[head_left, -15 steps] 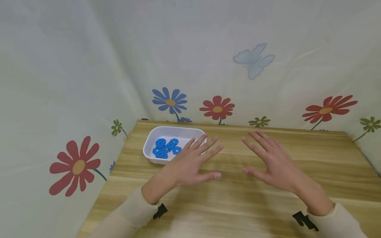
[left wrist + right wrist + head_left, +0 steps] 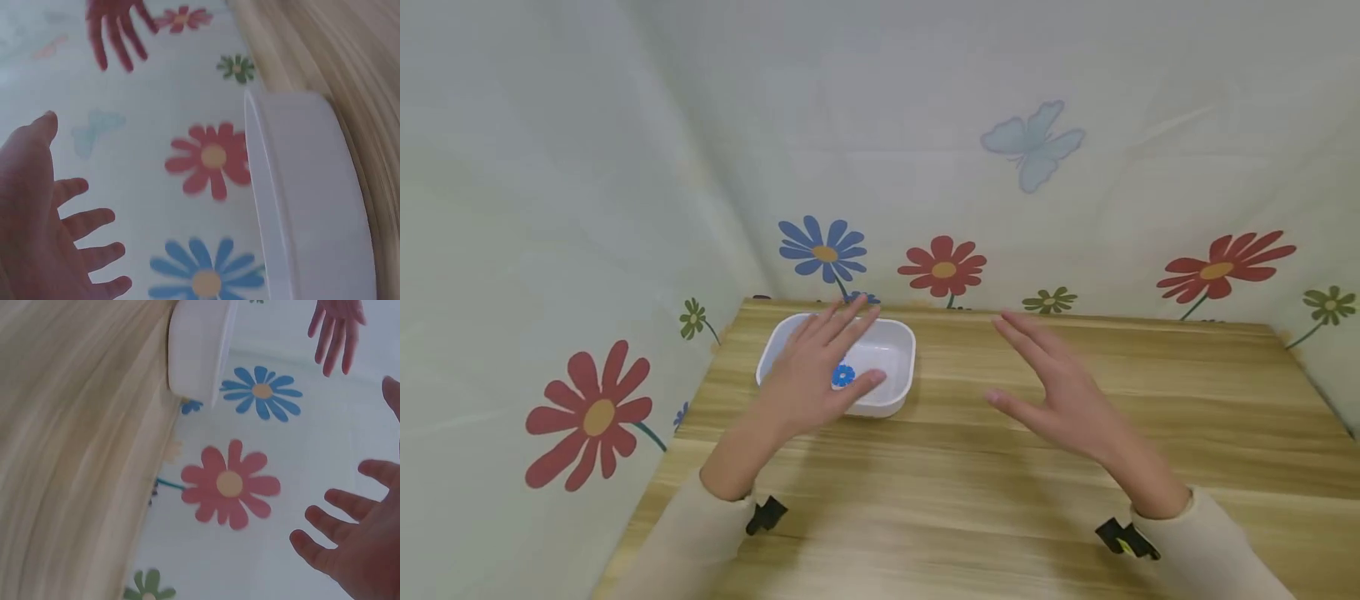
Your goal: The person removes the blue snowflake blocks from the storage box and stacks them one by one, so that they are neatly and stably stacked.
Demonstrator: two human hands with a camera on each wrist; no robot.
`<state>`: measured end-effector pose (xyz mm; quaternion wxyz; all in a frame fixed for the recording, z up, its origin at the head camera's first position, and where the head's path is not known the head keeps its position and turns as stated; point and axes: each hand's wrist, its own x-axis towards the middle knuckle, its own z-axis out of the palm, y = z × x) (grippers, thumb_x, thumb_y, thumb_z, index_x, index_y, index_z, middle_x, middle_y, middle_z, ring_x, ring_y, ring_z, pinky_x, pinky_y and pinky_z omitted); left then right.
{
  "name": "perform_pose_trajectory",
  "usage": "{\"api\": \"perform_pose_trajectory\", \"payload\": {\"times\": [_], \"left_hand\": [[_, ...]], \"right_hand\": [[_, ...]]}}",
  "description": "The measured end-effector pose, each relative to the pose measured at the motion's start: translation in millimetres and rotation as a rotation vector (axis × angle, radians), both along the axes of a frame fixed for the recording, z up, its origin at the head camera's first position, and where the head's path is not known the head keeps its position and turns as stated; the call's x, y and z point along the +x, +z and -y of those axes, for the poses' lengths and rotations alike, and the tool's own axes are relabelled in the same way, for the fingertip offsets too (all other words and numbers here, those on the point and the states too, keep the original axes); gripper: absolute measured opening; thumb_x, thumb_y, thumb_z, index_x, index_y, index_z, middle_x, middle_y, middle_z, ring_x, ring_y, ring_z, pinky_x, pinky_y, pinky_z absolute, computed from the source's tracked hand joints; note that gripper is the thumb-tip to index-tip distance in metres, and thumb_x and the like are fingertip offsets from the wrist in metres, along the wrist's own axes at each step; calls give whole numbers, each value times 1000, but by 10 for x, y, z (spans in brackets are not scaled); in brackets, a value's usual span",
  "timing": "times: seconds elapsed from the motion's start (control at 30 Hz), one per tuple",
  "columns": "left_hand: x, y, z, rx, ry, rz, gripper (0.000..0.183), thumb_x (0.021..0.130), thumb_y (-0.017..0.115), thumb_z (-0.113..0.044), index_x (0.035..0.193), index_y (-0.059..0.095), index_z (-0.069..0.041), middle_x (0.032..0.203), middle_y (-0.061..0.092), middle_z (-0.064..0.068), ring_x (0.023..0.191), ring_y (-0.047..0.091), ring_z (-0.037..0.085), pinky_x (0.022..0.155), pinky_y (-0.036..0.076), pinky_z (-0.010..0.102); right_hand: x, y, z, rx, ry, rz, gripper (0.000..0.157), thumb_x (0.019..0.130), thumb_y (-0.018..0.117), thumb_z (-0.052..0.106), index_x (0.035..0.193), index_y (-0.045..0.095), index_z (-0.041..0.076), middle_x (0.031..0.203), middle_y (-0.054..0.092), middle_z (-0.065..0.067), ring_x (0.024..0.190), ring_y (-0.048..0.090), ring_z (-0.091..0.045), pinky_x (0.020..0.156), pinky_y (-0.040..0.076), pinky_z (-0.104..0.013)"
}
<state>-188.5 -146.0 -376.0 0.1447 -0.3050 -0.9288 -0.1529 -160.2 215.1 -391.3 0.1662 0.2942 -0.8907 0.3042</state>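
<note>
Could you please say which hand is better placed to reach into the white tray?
Probably the left hand: it hovers above the tray, where a blue piece shows, while the right hand hovers to the tray's right.

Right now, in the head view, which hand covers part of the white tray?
The left hand hides part of the white tray; the right hand appears clear of it.

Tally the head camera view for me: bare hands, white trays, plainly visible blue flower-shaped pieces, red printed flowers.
Bare left hand and bare right hand: 2
White rounded-rectangular tray: 1
Blue flower-shaped piece: 1 plainly visible; the left hand may hide more
Red printed flowers: 3
Total: 7
</note>
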Motion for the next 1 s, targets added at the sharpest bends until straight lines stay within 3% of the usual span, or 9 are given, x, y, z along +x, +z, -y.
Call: {"api": "perform_pose_trajectory", "payload": {"times": [0.13, 0.23, 0.47, 0.63, 0.8, 1.0], "left_hand": [[-33, -51, 383, 119, 167, -8, 78, 104, 51, -64, 169, 28, -28, 173, 30, 2, 162, 18, 30, 123, 22, 70], [-38, -118, 649, 224, 290, 26, 75, 106, 52, -60, 169, 30, -26, 172, 34, 5, 160, 24, 34, 121, 26, 72], [-107, -441, 1003, 505, 506, 244, 73, 111, 44, -54, 170, 22, -19, 171, 32, 13, 156, 29, 41, 121, 30, 68], [-203, -657, 1055, 624, 554, 417, 72, 113, 39, -48, 170, 16, -12, 170, 32, 20, 154, 32, 47, 121, 31, 65], [-319, -831, 1053, 658, 578, 576, 68, 114, 32, -47, 171, 15, -14, 169, 34, 22, 153, 35, 45, 124, 29, 62], [-364, -967, 1017, 729, 571, 678, 61, 116, 30, -40, 169, 23, -12, 165, 37, 24, 134, 53, 40, 108, 51, 53]], "right_hand": [[-86, -104, 227, -101, -25, 115, 89, 94, 81, 39, 168, 33, 25, 171, 34, -2, 155, 34, -33, 119, 31, -68], [-170, -173, 407, -177, -34, 202, 84, 97, 76, 45, 167, 33, 28, 170, 35, -2, 154, 35, -31, 119, 35, -65], [-391, -418, 789, -433, -62, 483, 80, 101, 68, 54, 166, 35, 22, 167, 40, -5, 150, 42, -34, 113, 46, -60], [-501, -553, 1016, -572, -103, 668, 81, 101, 69, 53, 166, 34, 18, 165, 41, -13, 147, 46, -35, 112, 49, -55], [-526, -642, 1223, -690, -141, 773, 72, 104, 68, 27, 164, 34, 9, 160, 44, -23, 142, 51, -40, 106, 54, -55], [-482, -746, 1408, -757, -165, 831, 65, 104, 64, 13, 163, 35, 5, 155, 48, -26, 139, 54, -41, 103, 56, -53]]}}
